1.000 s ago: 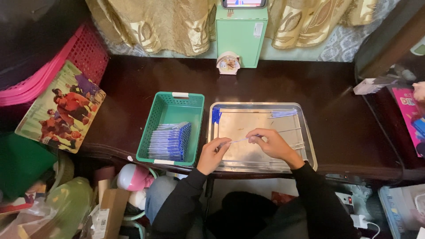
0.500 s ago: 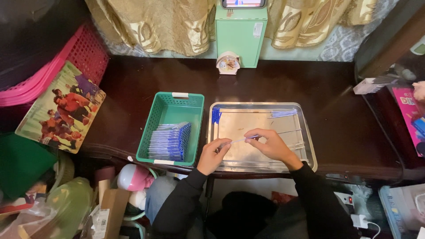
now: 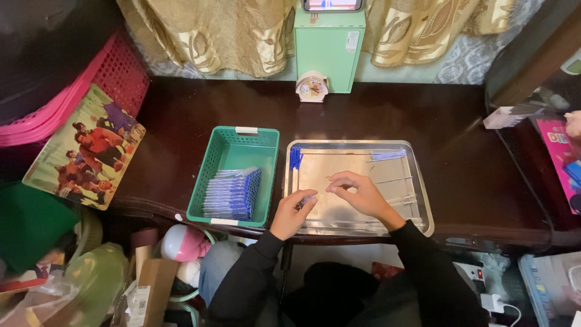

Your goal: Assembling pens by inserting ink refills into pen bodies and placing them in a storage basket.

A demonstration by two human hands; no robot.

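Note:
A metal tray (image 3: pixel 423 212) lies on the dark wooden table, with blue pen caps (image 3: pixel 295 157) at its far left corner and thin pen parts (image 3: pixel 387 156) along its far and right sides. My left hand (image 3: pixel 293 213) and my right hand (image 3: pixel 358 194) meet over the tray's near left part, fingers pinched on a small pen piece (image 3: pixel 310 198) between them. To the left, a green plastic basket (image 3: pixel 233 148) holds a stack of several blue pens (image 3: pixel 232 194).
A small round clock (image 3: pixel 311 86) and a green box (image 3: pixel 330 48) stand at the table's back edge. A pink basket (image 3: pixel 91 85) and a picture board (image 3: pixel 85 148) sit at the left. Boxes and a cable crowd the right edge.
Both hands drew closer together and shifted toward the tray's near left. The long thin piece held up earlier is no longer raised between them.

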